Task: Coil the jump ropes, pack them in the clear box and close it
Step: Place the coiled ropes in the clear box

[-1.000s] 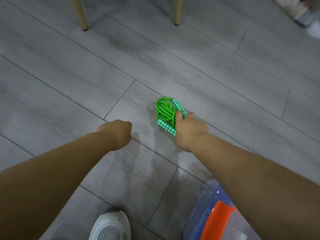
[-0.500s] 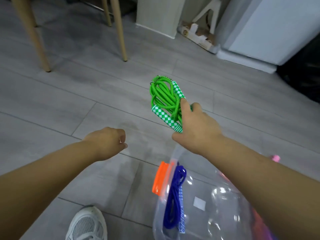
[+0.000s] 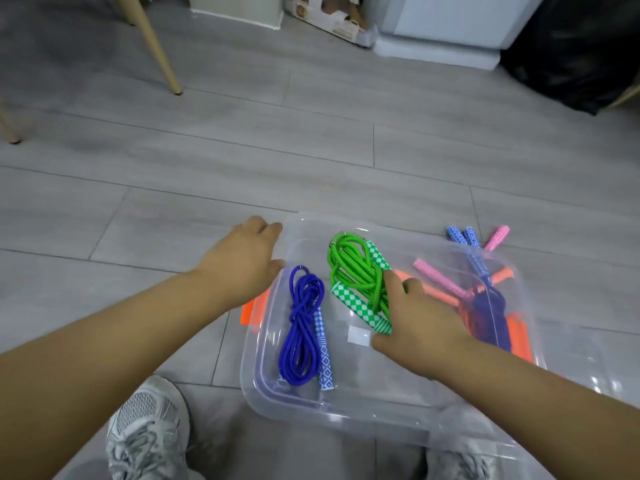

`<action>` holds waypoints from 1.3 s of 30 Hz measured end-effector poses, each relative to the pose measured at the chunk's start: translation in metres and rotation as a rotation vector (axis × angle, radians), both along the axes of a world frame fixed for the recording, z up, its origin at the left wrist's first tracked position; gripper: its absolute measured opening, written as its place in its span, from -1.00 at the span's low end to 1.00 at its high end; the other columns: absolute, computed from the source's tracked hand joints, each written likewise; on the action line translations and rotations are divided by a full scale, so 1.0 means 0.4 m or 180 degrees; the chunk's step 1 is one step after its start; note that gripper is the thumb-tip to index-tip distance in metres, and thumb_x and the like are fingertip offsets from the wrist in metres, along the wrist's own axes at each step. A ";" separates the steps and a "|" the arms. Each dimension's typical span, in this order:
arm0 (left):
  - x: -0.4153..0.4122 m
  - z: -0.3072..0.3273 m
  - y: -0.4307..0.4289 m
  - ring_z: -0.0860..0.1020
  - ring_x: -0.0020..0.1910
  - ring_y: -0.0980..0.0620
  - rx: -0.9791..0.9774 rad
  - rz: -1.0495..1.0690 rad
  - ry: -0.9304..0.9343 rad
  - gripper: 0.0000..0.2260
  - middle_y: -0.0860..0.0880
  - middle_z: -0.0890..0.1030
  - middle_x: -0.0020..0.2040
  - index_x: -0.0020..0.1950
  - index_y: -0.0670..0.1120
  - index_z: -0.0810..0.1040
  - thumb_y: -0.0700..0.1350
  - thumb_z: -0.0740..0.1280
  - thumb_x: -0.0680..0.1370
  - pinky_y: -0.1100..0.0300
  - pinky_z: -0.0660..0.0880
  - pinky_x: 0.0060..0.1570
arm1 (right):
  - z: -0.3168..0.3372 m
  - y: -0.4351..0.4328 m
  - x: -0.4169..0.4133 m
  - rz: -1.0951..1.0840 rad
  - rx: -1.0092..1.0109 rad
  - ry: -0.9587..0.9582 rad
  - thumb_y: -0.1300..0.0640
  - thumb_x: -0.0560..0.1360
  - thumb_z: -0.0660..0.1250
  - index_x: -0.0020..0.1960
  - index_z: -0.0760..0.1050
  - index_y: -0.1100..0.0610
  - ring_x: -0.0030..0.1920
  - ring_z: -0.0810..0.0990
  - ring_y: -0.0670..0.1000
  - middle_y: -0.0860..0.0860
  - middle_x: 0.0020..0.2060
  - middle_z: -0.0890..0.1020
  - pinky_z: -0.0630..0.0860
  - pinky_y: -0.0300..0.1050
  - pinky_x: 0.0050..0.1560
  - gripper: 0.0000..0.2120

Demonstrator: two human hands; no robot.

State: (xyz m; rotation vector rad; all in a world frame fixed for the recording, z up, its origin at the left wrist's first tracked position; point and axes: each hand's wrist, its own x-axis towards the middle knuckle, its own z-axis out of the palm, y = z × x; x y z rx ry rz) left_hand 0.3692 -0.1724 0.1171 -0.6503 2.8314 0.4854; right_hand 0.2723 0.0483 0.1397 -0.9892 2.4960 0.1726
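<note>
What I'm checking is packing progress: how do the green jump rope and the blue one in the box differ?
The green rope has a bright green cord and green-white chequered handles; the blue rope has a violet-blue cord and blue-white handles. The right hand grips the green rope, while the blue rope lies free. The green rope is mid-box; the blue rope lies by the clear box's left wall. Both are coiled, handles alongside.

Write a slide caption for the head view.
Right hand holds the coiled green rope over the clear box, beside the blue rope.
</note>
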 end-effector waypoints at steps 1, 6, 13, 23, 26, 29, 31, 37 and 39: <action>-0.012 -0.004 0.008 0.35 0.30 -0.17 -0.0120 -0.0060 -0.0131 -0.47 -0.17 0.31 0.36 0.49 -0.18 0.15 -0.01 0.22 0.60 0.07 0.30 0.25 | -0.023 0.004 -0.004 -0.0099 0.0072 -0.0108 -0.11 0.38 0.32 0.34 0.08 0.07 0.07 0.54 0.19 0.13 0.15 0.37 0.40 -0.04 -0.16 -0.33; -0.053 -0.020 0.046 0.43 0.16 -0.14 -0.0721 -0.0212 -0.0571 -0.64 -0.20 0.31 0.29 0.37 -0.26 0.21 -0.18 0.15 0.60 0.15 0.35 -0.03 | -0.159 -0.006 -0.018 -0.0662 0.0338 -0.0556 -0.05 0.38 0.35 0.32 0.12 0.14 0.11 0.52 0.22 0.15 0.16 0.34 0.41 -0.04 -0.05 -0.35; -0.051 -0.063 0.043 0.36 0.07 -0.22 -0.1067 -0.0376 -0.0557 -0.65 -0.29 0.31 0.22 0.28 -0.34 0.29 -0.29 0.06 0.51 0.11 0.21 -0.12 | -0.352 -0.031 0.026 -0.1618 0.0565 -0.0754 0.10 0.48 0.29 0.47 -0.18 0.29 0.27 0.37 0.26 0.26 0.31 0.18 0.35 0.00 0.26 -0.19; -0.042 -0.071 0.045 0.32 0.13 -0.23 -0.1303 -0.0441 -0.0313 -0.54 -0.30 0.29 0.23 0.41 -0.36 0.10 -0.22 0.11 0.57 0.05 0.31 0.05 | -0.414 -0.084 0.060 -0.1296 0.0714 -0.1382 -0.05 0.56 0.21 0.44 -0.33 0.41 0.39 0.17 0.35 0.42 0.41 -0.10 0.22 0.01 0.37 -0.12; -0.038 -0.090 0.030 0.33 0.09 -0.22 -0.1385 -0.0563 -0.0357 -0.57 -0.30 0.30 0.23 0.38 -0.36 0.12 -0.21 0.09 0.56 0.07 0.25 -0.05 | -0.394 -0.088 0.054 -0.1133 0.0712 -0.1661 -0.12 0.55 0.19 0.44 -0.38 0.36 0.38 0.25 0.35 0.41 0.43 -0.16 0.28 0.02 0.36 -0.08; -0.031 -0.090 0.028 0.35 0.08 -0.22 -0.1195 -0.0414 -0.0292 -0.53 -0.30 0.32 0.23 0.41 -0.36 0.13 -0.20 0.15 0.56 0.04 0.33 0.00 | -0.376 -0.080 0.036 -0.0730 0.0829 -0.1646 -0.15 0.54 0.21 0.48 -0.33 0.30 0.34 0.34 0.29 0.37 0.43 0.09 0.34 0.01 0.29 -0.09; -0.020 -0.075 0.037 0.38 0.09 -0.26 -0.0924 -0.0252 -0.0135 -0.47 -0.30 0.33 0.24 0.45 -0.33 0.13 -0.19 0.22 0.55 -0.01 0.39 0.03 | -0.345 -0.067 0.010 -0.0315 0.0842 -0.1510 -0.12 0.54 0.21 0.50 -0.14 0.30 0.28 0.42 0.24 0.30 0.34 0.34 0.39 -0.01 0.19 -0.20; 0.008 -0.047 0.061 0.50 0.06 -0.21 -0.0727 -0.0271 -0.0435 -0.41 -0.25 0.14 0.42 0.52 -0.14 -0.03 -0.18 0.19 0.58 0.08 0.43 -0.11 | -0.206 -0.008 -0.010 0.0813 0.0783 -0.1464 -0.15 0.55 0.17 0.40 0.27 0.16 0.24 0.45 0.15 0.14 0.27 0.47 0.40 -0.04 0.21 -0.46; 0.007 -0.046 0.065 0.52 0.02 -0.23 -0.0807 -0.0283 -0.0441 -0.40 -0.29 0.14 0.41 0.52 -0.18 -0.01 -0.23 0.20 0.55 0.06 0.41 -0.14 | -0.152 0.028 0.008 0.0888 0.0625 -0.1726 -0.16 0.56 0.15 0.39 0.31 0.10 0.18 0.48 0.08 0.07 0.25 0.50 0.36 -0.14 0.15 -0.50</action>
